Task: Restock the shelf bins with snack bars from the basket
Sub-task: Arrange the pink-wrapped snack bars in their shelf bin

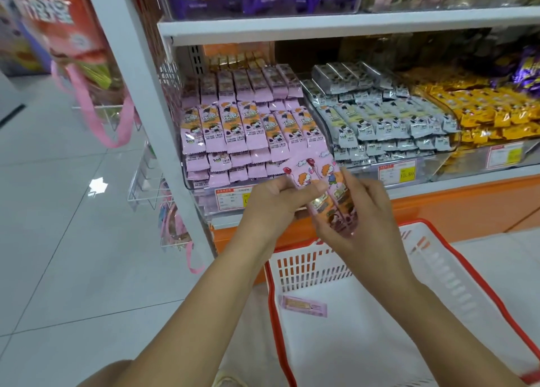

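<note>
Both of my hands hold a small bunch of pink snack bars [324, 187] just in front of the shelf. My left hand [274, 202] pinches the bunch from the left with thumb and fingers. From the right, my right hand [362, 211] grips its lower end. Right behind them stands the clear bin of pink bars [242, 129], stacked in rows. Below my arms sits the white basket with a red rim [467, 287]; one pink bar [304, 306] lies on its floor.
To the right of the pink bin are a bin of grey-white bars [380, 114] and a bin of yellow packs [482, 108]. An upper shelf [321, 25] carries purple packs. Wire hooks with pink-strapped bags [99, 103] hang off the shelf's left end, above tiled floor.
</note>
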`<act>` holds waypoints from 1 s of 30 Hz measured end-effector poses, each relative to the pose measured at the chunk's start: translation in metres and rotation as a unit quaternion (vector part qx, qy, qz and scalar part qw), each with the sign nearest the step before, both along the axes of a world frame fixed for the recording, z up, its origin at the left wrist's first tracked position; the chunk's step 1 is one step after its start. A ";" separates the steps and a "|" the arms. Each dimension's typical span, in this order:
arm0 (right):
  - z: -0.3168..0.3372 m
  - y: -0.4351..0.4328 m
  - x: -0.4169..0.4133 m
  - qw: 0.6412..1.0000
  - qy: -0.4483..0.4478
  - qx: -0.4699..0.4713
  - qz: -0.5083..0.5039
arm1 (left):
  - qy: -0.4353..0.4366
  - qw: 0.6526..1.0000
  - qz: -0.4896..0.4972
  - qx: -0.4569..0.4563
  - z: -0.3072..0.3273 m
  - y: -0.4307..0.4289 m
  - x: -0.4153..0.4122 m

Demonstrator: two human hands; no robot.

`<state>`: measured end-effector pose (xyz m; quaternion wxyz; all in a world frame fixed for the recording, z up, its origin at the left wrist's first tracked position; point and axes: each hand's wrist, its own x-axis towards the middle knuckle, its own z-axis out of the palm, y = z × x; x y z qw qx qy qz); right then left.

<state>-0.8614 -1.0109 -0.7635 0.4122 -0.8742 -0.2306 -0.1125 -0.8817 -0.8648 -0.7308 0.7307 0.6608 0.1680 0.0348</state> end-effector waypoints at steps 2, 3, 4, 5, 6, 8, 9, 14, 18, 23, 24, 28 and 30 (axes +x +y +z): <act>0.011 0.007 0.006 1.000 -0.017 0.018 -0.009 | -0.024 1.000 -0.007 0.013 0.013 0.005 0.000; 0.020 0.010 0.009 0.999 -0.012 0.032 -0.008 | -0.043 0.999 -0.006 0.017 0.019 0.008 0.000; 0.029 0.014 0.015 0.999 -0.006 0.046 -0.003 | -0.067 0.997 0.006 0.029 0.025 0.011 -0.001; 0.040 0.019 0.021 0.998 -0.004 0.056 0.002 | -0.092 0.993 0.034 0.065 0.027 0.016 -0.001; 0.050 0.024 0.028 0.998 -0.008 0.061 0.004 | -0.117 0.982 0.076 0.130 0.028 0.021 -0.002; 0.066 0.038 0.047 0.999 -0.019 0.045 -0.005 | -0.171 0.919 0.171 0.310 0.030 0.032 -0.006; 0.073 0.046 0.056 0.999 -0.020 0.023 -0.017 | -0.194 0.879 0.204 0.384 0.030 0.037 -0.009; 0.086 0.087 0.090 0.995 0.009 -0.085 -0.042 | -0.156 0.784 0.197 0.568 0.023 0.068 -0.005; 0.077 0.107 0.097 0.995 0.012 -0.087 -0.039 | -0.070 0.789 0.150 0.592 0.013 0.081 -0.001; 0.061 0.112 0.091 0.995 -0.035 -0.089 -0.020 | -0.088 0.799 0.143 0.578 0.009 0.085 0.003; 0.059 0.113 0.091 0.996 -0.035 -0.076 -0.016 | -0.091 0.800 0.142 0.576 0.009 0.087 0.003; 0.051 0.113 0.096 0.999 -0.041 -0.008 -0.027 | -0.105 0.802 0.129 0.574 0.006 0.092 0.000; 0.049 0.105 0.090 0.993 -0.101 0.034 -0.045 | -0.125 0.795 0.136 0.577 0.006 0.092 -0.005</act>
